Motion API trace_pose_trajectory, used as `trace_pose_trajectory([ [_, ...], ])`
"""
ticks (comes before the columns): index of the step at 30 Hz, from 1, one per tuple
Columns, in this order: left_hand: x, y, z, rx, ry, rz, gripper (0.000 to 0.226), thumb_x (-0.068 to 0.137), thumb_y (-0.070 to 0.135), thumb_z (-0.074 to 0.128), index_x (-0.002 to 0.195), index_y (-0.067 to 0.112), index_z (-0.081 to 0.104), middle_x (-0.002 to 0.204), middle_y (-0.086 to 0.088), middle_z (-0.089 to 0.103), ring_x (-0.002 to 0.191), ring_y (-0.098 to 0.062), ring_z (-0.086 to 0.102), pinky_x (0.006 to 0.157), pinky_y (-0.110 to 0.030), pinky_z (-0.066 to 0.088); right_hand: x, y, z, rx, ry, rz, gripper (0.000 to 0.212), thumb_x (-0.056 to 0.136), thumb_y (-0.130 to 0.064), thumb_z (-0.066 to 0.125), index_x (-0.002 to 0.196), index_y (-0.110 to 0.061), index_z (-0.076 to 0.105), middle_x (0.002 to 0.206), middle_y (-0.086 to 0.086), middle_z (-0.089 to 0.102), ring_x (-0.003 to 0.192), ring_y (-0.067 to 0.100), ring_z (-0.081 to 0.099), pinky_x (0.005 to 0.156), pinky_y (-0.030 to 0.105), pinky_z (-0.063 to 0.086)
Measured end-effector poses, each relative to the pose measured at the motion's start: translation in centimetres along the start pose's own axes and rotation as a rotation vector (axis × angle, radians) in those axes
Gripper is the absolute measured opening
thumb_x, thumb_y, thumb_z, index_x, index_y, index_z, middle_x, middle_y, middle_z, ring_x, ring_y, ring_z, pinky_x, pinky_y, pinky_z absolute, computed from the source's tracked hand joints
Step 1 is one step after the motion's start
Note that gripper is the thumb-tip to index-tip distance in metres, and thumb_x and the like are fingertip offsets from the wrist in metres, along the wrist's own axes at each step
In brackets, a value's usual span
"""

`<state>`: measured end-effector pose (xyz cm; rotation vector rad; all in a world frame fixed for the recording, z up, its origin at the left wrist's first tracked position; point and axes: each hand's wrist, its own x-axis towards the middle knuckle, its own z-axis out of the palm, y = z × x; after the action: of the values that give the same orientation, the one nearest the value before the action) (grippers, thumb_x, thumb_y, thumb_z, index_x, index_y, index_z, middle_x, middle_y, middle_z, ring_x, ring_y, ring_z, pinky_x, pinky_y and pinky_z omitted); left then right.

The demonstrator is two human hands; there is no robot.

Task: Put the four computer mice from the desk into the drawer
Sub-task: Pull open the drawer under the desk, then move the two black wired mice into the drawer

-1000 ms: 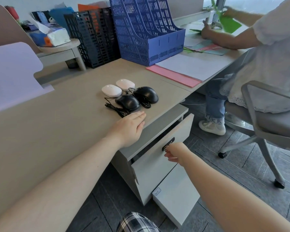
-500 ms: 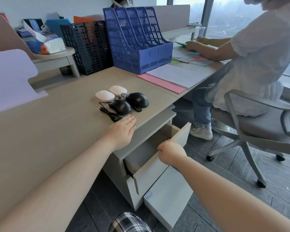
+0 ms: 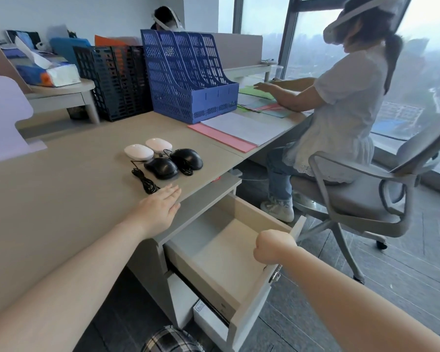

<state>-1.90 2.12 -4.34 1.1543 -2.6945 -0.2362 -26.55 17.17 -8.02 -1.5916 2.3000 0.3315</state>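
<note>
At lower centre the drawer [image 3: 221,252] stands pulled out with its long axis running toward the lower right, and the right hand [image 3: 273,246] is curled in a fist over its front edge, fingers closed on the panel. Left of it the left hand [image 3: 158,208] lies flat on the desk [image 3: 61,189] edge, fingers straight and pressed together, just touching a black cable. Beyond, at mid-frame, two black mice [image 3: 174,162] and two white mice [image 3: 148,148] sit clustered, long axes slanting left to right, with blue file racks [image 3: 188,80], papers and a seated person [image 3: 341,102] farther back.
</note>
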Motion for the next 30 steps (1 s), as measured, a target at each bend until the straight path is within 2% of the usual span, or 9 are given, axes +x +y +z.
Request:
trace_pose_trajectory([
  [3, -0.1, 0.0, 0.0, 0.000, -0.003, -0.004, 0.049, 0.101, 0.027, 0.033, 0.148, 0.013, 0.025, 0.159, 0.001, 0.022, 0.147, -0.010, 0.013, 0.120, -0.029, 0.011, -0.3, 0.2, 0.1, -0.018, -0.054, 0.050, 0.021, 0.075, -0.014, 0.045, 0.054, -0.013, 0.046, 0.059, -0.002, 0.047, 0.059, 0.023, 0.049, 0.051, 0.020, 0.036],
  [9, -0.1, 0.1, 0.0, 0.001, -0.002, -0.009, 0.049, 0.101, 0.028, 0.033, 0.147, 0.013, 0.027, 0.158, 0.002, 0.024, 0.146, -0.010, 0.015, 0.118, -0.028, 0.013, 0.0, 0.3, -0.5, 0.009, -0.219, 0.132, 0.029, 0.070, -0.013, 0.039, 0.052, -0.012, 0.061, 0.056, -0.003, 0.062, 0.054, 0.017, 0.057, 0.058, 0.022, 0.048],
  [13, -0.1, 0.1, -0.1, -0.014, 0.006, -0.011, 0.048, 0.101, 0.029, 0.033, 0.147, 0.014, 0.029, 0.157, 0.003, 0.025, 0.146, -0.009, 0.017, 0.117, -0.026, 0.013, 0.1, 0.5, -0.4, -0.026, -0.303, 0.158, 0.038, 0.068, -0.014, 0.037, 0.063, -0.010, 0.074, 0.061, 0.001, 0.068, 0.056, 0.018, 0.062, 0.060, 0.024, 0.050],
  [16, 0.0, 0.0, -0.1, -0.061, 0.023, -0.009, 0.047, 0.101, 0.029, 0.035, 0.144, 0.013, 0.035, 0.156, 0.001, 0.030, 0.145, -0.011, 0.021, 0.117, -0.026, 0.014, 0.3, 0.3, -0.3, -0.013, -0.343, 0.157, 0.039, 0.070, -0.011, 0.036, 0.068, -0.005, 0.074, 0.065, 0.004, 0.069, 0.061, 0.022, 0.065, 0.067, 0.027, 0.054],
  [21, 0.3, 0.1, -0.8, -0.172, 0.073, -0.015, 0.041, 0.100, 0.028, 0.038, 0.134, 0.010, 0.051, 0.146, -0.005, 0.047, 0.138, -0.017, 0.037, 0.113, -0.028, 0.025, 1.3, -0.4, -1.8, 0.042, -0.249, 0.129, 0.035, 0.072, -0.013, 0.038, 0.072, -0.005, 0.073, 0.072, 0.004, 0.071, 0.067, 0.022, 0.066, 0.079, 0.030, 0.057],
  [24, 0.4, 0.3, -1.6, -0.116, 0.263, 0.026, 0.054, 0.090, 0.038, 0.029, 0.113, 0.006, 0.066, 0.119, -0.008, 0.068, 0.113, -0.030, 0.059, 0.092, -0.039, 0.048, 2.4, -1.3, -2.9, 0.085, -0.200, 0.089, 0.038, 0.070, -0.014, 0.039, 0.077, -0.004, 0.074, 0.079, 0.005, 0.076, 0.066, 0.021, 0.066, 0.080, 0.030, 0.059],
  [26, 0.9, -0.1, -2.1, -0.041, 0.390, -0.005, 0.055, 0.083, 0.040, 0.030, 0.104, 0.007, 0.068, 0.107, -0.009, 0.071, 0.099, -0.035, 0.063, 0.079, -0.041, 0.053, 2.9, -2.2, -3.9, 0.070, -0.161, 0.075, 0.029, 0.072, -0.014, 0.040, 0.071, -0.011, 0.069, 0.072, 0.001, 0.072, 0.067, 0.021, 0.063, 0.071, 0.026, 0.056],
  [28, 1.7, -0.5, -2.8, 0.001, 0.424, -0.131, 0.049, 0.081, 0.041, 0.042, 0.110, 0.009, 0.065, 0.114, -0.011, 0.067, 0.102, -0.037, 0.059, 0.081, -0.043, 0.051, 3.5, -3.2, -5.3, 0.063, -0.057, 0.058, 0.018, 0.074, -0.014, 0.043, 0.074, -0.014, 0.061, 0.069, -0.002, 0.060, 0.071, 0.023, 0.059, 0.062, 0.024, 0.047],
  [30, 2.2, -0.9, -3.4, -0.009, 0.358, -0.312, 0.052, 0.080, 0.045, 0.057, 0.124, 0.017, 0.055, 0.133, -0.008, 0.053, 0.116, -0.036, 0.048, 0.088, -0.043, 0.047, 4.3, -4.2, -6.8, 0.133, 0.088, 0.014, 0.011, 0.076, -0.015, 0.043, 0.075, -0.014, 0.053, 0.074, 0.000, 0.055, 0.074, 0.026, 0.056, 0.062, 0.026, 0.043],
])
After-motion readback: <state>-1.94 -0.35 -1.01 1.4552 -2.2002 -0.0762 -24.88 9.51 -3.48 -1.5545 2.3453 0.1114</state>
